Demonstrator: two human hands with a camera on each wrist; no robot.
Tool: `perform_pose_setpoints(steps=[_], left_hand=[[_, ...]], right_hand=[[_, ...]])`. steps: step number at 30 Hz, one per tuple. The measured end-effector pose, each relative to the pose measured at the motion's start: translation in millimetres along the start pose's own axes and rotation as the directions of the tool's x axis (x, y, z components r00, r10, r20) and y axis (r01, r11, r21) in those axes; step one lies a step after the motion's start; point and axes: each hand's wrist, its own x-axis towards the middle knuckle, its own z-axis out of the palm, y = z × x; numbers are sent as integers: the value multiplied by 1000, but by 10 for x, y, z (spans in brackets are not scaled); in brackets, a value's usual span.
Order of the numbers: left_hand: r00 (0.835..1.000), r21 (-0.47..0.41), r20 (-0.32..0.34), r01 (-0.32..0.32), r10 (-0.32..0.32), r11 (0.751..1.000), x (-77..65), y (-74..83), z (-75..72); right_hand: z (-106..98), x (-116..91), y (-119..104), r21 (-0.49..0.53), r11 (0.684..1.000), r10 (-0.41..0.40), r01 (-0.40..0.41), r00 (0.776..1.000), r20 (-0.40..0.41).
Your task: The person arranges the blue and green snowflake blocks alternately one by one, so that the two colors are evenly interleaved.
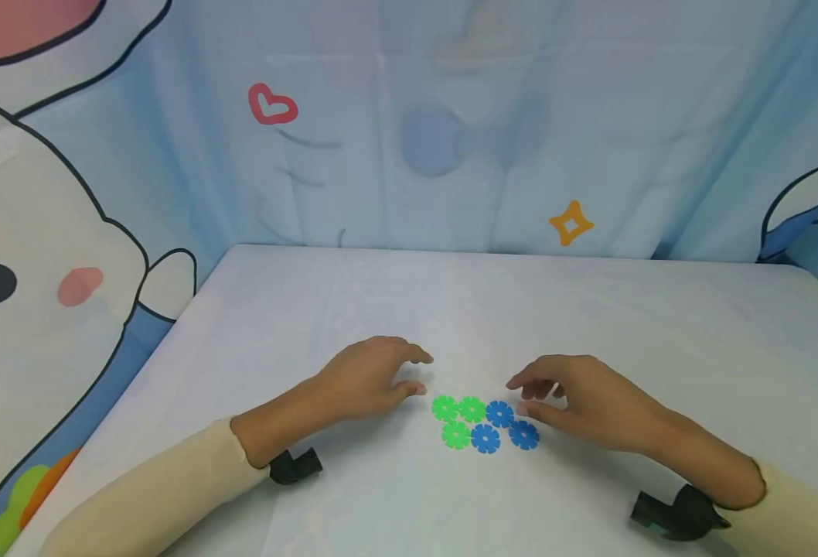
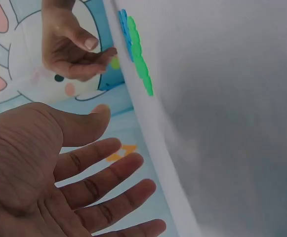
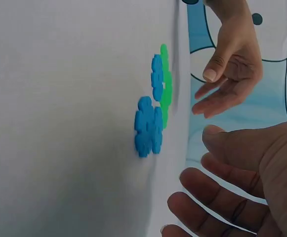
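Three green notched discs (image 1: 456,435) and three blue notched discs (image 1: 485,439), shaped like flat flowers, lie close together on the white table. Left of the green ones, my left hand (image 1: 374,379) hovers with fingers relaxed and holds nothing. My right hand (image 1: 583,402) is just right of the blue ones, its fingers loosely bent and nothing between them. The left wrist view shows the left palm (image 2: 20,168) with spread fingers, apart from the discs. In the right wrist view, the blue discs (image 3: 144,127) stand nearer than the green ones (image 3: 166,84).
The white table (image 1: 353,302) reaches back to a light blue curtain (image 1: 381,155) with cartoon prints. A black wrist camera (image 1: 296,466) sits on the left wrist and another (image 1: 680,514) on the right. Beige sleeves cover both forearms.
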Motion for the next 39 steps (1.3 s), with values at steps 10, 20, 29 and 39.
perform_pose_setpoints(steps=[10,20,29,39], left_hand=[[997,-34,53,-56,58,998,143,83,111],[994,-45,91,-53,57,998,196,98,201],[996,-33,81,-45,47,998,171,104,233],[996,-13,76,-39,40,999,187,118,262]], right_hand=[[107,151,4,58,998,-36,31,997,74],[155,188,33,53,998,-26,19,993,117],[197,194,18,40,999,-13,9,994,110],[232,187,21,-2,1000,-7,8,998,67]])
